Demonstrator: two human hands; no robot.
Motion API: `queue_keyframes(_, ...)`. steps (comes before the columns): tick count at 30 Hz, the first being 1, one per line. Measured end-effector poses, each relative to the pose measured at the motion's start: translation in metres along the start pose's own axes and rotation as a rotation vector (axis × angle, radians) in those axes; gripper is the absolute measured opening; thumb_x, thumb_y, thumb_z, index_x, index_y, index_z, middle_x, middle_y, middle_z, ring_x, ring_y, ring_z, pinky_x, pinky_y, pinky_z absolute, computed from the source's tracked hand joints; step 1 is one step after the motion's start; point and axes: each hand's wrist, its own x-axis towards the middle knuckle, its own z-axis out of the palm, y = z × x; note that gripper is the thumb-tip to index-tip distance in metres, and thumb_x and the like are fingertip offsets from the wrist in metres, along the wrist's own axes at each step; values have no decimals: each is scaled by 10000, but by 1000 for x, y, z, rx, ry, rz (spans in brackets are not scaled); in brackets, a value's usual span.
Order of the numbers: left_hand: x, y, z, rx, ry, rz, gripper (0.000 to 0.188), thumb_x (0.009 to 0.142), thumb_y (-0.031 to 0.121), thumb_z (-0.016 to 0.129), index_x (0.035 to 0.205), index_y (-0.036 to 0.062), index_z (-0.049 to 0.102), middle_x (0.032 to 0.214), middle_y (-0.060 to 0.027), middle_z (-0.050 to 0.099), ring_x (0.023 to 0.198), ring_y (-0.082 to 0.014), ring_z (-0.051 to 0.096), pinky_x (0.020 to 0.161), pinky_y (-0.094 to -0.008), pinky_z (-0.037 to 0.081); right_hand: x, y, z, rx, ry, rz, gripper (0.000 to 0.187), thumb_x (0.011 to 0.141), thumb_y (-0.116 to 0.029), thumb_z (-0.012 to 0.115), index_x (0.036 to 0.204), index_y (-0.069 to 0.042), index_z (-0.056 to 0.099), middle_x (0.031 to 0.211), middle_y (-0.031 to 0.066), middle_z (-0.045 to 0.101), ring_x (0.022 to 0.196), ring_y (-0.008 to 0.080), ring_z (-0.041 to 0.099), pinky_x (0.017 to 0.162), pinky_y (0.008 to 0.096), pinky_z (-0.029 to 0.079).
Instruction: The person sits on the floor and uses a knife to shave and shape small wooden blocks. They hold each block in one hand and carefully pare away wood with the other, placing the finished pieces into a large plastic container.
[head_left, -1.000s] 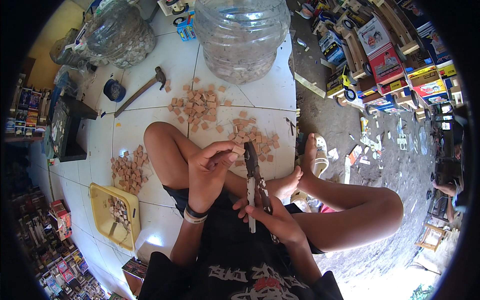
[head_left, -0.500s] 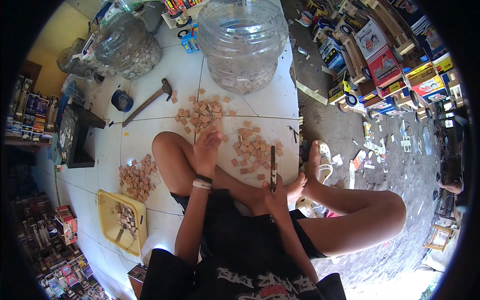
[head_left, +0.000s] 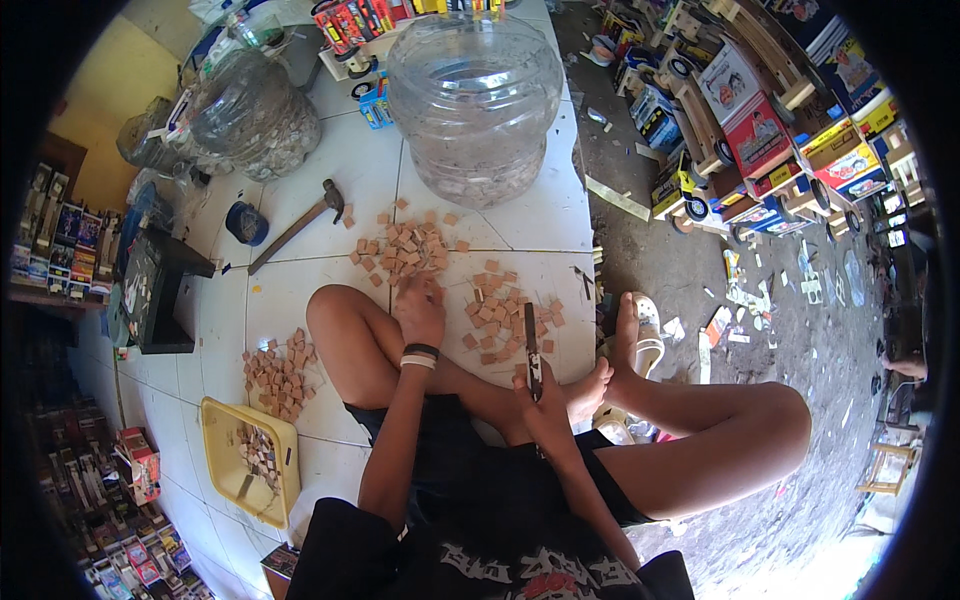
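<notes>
Near the middle, my left hand is over my shin, at the near edge of a pile of small square wooden pieces. Its fingers are curled in; whatever they may hold is hidden. My right hand grips a long, narrow dark tool with pale worn patches, pointing away from me; its exact kind is unclear. Just beyond and left of that tool lies a second pile of wooden squares. Another pile of wooden pieces sits left of my knee, above a yellow basin containing more pieces.
A hammer and a small blue cup lie on the white tiles. Large clear plastic containers stand at the back. Wooden toy trucks crowd the right. The tiled surface ends beside my foot, above a littered floor.
My left hand has come down and slightly right, its fingers curling more. My right hand and the dark tool have shifted slightly left. The whole view has tilted a little.
</notes>
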Motion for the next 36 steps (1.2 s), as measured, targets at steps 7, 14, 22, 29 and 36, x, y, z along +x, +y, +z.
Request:
queue_keyframes(7,17,4,6,147,-44,243,389,789,-9,737,1166,49,666,1068,-159,672,1034,-375,638,891,-482,519,2,-11,2,-13,-122,67,585,1056,-277,582,1546,-40,371,1087,242,698,1009,358,694,894,437,518)
queue_keyframes(14,21,14,39,63,-306,370,348,817,25,717,1164,30,687,1083,-167,668,1007,-364,642,878,-466,537,2,-15,-2,-11,-121,42,586,1052,-285,599,1534,-33,383,1037,203,699,931,302,695,849,400,526)
queue_keyframes(22,13,19,51,-15,-100,362,282,845,43,711,1127,27,702,956,-145,689,1003,-370,650,870,-461,547,3,-8,4,47,-76,48,539,1046,-326,626,1430,21,473,931,66,636,802,148,583,744,326,481)
queue_keyframes(29,31,14,59,-114,-425,302,225,842,38,739,1063,31,703,964,-142,693,873,-326,693,810,-401,568,1,-9,6,45,-69,71,559,1054,-322,614,1474,8,451,921,46,632,817,132,575,745,321,471)
queue_keyframes(36,7,42,6,-678,-262,-31,161,946,10,690,1100,-3,642,1042,-125,715,942,-218,738,794,-333,605,1,-19,-2,67,-107,-50,715,1046,-254,603,1635,-70,241,1063,156,710,938,243,684,870,374,527)
